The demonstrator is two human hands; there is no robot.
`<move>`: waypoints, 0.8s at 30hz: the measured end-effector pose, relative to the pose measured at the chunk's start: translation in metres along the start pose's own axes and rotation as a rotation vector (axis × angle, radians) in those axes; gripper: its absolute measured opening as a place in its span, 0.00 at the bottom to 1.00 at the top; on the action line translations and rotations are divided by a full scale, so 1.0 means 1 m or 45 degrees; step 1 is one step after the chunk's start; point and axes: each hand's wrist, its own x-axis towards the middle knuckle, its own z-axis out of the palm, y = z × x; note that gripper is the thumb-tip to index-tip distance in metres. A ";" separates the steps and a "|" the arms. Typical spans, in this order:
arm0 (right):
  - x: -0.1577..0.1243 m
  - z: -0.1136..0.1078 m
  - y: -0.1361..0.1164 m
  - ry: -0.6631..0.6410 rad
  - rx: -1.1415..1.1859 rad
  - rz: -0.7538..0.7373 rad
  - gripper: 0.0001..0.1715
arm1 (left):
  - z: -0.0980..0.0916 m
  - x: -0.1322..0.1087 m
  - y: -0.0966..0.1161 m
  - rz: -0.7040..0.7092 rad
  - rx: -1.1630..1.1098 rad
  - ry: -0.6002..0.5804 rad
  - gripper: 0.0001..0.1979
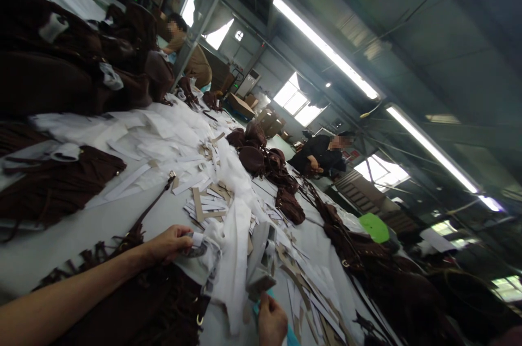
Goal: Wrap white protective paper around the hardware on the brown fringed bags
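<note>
Hands low in frame, table crowded. Left hand comes in from the near left, forearm lying across a brown fringed bag. Its fingers are pinched tight on the bunched end of a white cloth, with something grey tucked in the same pinch. That cloth sits near the middle of the table and trails toward the near edge.

Right hand only just shows at the near edge, knuckles up and curled. A teal scrap peeks out beside it. Whether it actually grips anything, I cannot tell. Just beyond it stands a grey tool, leaning against the cloth.

Writing? Card strips and white paper lie scattered all over, but any print on them is too small and blurred to read.

A strap runs away from the fringed bag to a metal clasp. Further off, a heap of brown bags runs along the table's right side, and more dark brown pieces pile up at far left. A green sheet lies off to the right.

Two co-workers are in view: one in black at the right side of the table, one in brown at the far end.
</note>
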 end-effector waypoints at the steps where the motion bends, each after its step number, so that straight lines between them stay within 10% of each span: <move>1: -0.004 -0.001 0.002 -0.002 -0.023 0.012 0.28 | 0.001 0.000 0.001 0.004 0.001 0.007 0.15; 6: -0.039 0.017 -0.018 -0.112 0.152 0.113 0.27 | 0.005 -0.003 0.012 0.012 0.040 0.031 0.14; 13: -0.091 0.081 -0.131 -0.806 0.613 0.024 0.26 | 0.008 -0.008 0.017 0.069 0.106 0.044 0.13; 24: -0.091 0.128 -0.144 -0.678 0.574 0.107 0.28 | 0.012 -0.012 0.023 0.274 0.299 0.072 0.09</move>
